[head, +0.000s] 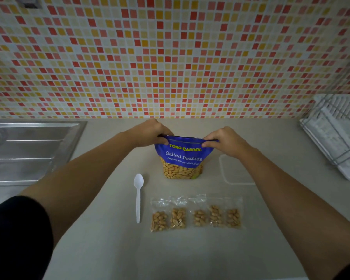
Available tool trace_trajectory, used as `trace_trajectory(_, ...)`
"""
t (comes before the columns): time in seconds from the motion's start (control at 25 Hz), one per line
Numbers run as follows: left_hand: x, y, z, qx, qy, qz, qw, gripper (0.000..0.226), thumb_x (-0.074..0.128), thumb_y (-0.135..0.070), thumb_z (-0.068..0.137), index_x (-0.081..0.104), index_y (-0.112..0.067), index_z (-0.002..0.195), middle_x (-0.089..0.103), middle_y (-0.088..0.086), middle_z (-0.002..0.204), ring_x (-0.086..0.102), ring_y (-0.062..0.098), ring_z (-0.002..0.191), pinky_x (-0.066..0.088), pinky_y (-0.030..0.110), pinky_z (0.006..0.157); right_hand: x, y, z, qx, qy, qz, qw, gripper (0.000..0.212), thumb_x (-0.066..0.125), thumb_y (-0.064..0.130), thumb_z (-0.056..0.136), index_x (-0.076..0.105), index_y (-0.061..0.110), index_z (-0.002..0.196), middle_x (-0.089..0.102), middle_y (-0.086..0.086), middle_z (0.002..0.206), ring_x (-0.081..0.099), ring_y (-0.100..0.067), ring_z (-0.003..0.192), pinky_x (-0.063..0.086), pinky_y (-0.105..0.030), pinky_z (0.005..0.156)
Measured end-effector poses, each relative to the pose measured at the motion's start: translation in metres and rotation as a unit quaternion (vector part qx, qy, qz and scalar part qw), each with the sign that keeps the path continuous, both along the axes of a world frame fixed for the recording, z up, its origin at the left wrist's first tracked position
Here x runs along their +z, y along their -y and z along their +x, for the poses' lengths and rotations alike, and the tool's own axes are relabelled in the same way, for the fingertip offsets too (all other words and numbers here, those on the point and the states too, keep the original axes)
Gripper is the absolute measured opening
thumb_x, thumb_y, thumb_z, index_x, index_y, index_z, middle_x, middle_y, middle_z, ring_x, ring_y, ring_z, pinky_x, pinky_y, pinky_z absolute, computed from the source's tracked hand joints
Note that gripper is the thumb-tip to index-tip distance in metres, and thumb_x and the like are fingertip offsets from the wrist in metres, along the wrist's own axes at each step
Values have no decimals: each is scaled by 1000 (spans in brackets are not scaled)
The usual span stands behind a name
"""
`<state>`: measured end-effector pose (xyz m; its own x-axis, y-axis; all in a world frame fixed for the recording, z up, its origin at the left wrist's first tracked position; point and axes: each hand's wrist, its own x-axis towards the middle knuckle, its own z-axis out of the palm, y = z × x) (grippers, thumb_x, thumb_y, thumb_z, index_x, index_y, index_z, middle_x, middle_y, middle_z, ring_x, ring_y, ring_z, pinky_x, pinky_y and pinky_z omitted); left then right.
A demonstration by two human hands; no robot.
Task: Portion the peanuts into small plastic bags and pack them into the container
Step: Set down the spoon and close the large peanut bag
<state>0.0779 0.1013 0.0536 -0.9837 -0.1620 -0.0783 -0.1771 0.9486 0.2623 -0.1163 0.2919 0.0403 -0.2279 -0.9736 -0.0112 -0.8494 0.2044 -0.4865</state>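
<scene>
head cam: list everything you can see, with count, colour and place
peanut pouch: 1, blue with a clear window, upright at counter centre
small bags of peanuts: 5, clear, in a row in front of the pouch
spoon: 1, white plastic, left of the bags
container: 1, clear, right of the pouch
sink: 1, steel, far left
dish rack: 1, white, far right
left hand: gripping the pouch's top left corner
right hand: gripping the top right corner
</scene>
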Motion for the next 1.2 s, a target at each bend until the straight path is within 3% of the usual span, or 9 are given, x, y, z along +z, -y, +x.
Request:
trace_trajectory(0.12, 4, 2, 4, -7, 12, 15, 1000, 25, 57, -21, 91, 64, -7, 111, 70, 10, 101, 62, 20, 91, 39, 19, 72, 4, 9, -2, 12, -37, 18, 999, 22, 59, 24, 90, 71, 11, 102, 73, -8, 96, 64, -21, 86, 47, -31, 77)
trace_trajectory(0.28, 5, -2, 4, 9, 53, 23, 998, 23, 53, -21, 93, 59, -7, 111, 65, 11, 104, 51, 13, 86, 40, 23, 73, 2, 18, 2, 20, -80, 64, 995, 19, 52, 23, 93, 65, 10, 99, 68, -10, 92, 59, -24, 84, 42, -30, 71)
trace_trajectory(0.48, 1, -21, -2, 21, 107, 37, 993, 7, 47, -17, 94, 43, -13, 98, 58, 9, 104, 48, 13, 85, 38, 22, 59, -9, 6, 13, -1, -11, 79, 997, 12, 50, 23, 94, 45, 18, 84, 52, 4, 76, 53, -18, 77, 38, -26, 59)
trace_trajectory(0.6, -1, -28, -4, 34, 110, 42, 992, 20, 50, -22, 92, 42, -14, 109, 61, 10, 110, 50, 13, 83, 38, 19, 55, -10, 0, 11, -13, 28, 44, 999, 10, 56, 23, 91, 50, 18, 84, 57, 2, 76, 56, -17, 74, 41, -26, 60)
trace_trajectory(0.72, -3, -36, -10, 34, 111, -18, 993, 52, 55, -44, 89, 41, -19, 132, 62, 6, 119, 59, 18, 94, 43, 23, 66, -11, -2, 9, -3, 38, 31, 999, 9, 58, 22, 91, 60, 14, 94, 63, -1, 83, 58, -16, 78, 43, -22, 63)
trace_trajectory(0.84, -5, -41, -15, 31, 92, -78, 992, 41, 49, -41, 93, 50, -16, 125, 64, 7, 117, 59, 21, 103, 39, 26, 69, -13, -4, 6, -3, 54, 30, 998, 13, 61, 22, 89, 64, 14, 99, 65, -1, 87, 59, -15, 81, 45, -24, 67)
trace_trajectory(1.0, -6, -43, -15, 57, 99, -42, 993, 38, 49, -38, 93, 53, -14, 122, 63, 7, 118, 59, 21, 104, 44, 28, 72, -15, -19, -8, -70, 106, -23, 992, 16, 69, 18, 83, 70, 13, 98, 67, -2, 85, 59, -11, 80, 44, -18, 69)
trace_trajectory(1.12, -1, -56, -28, 56, 83, -15, 995, 47, 54, -45, 89, 53, -14, 124, 64, 6, 112, 60, 19, 93, 47, 28, 71, -14, -24, -12, -84, 116, -39, 989, 16, 69, 14, 82, 72, 10, 97, 68, -3, 82, 59, -8, 76, 43, -11, 69)
trace_trajectory(1.2, 1, -69, -45, 45, 40, -21, 998, 41, 55, -45, 88, 58, -16, 117, 63, 3, 96, 55, 17, 83, 40, 28, 67, -12, -22, -11, -76, 103, -32, 991, 16, 69, 13, 82, 72, 8, 97, 66, -1, 82, 59, -9, 75, 43, -14, 70)
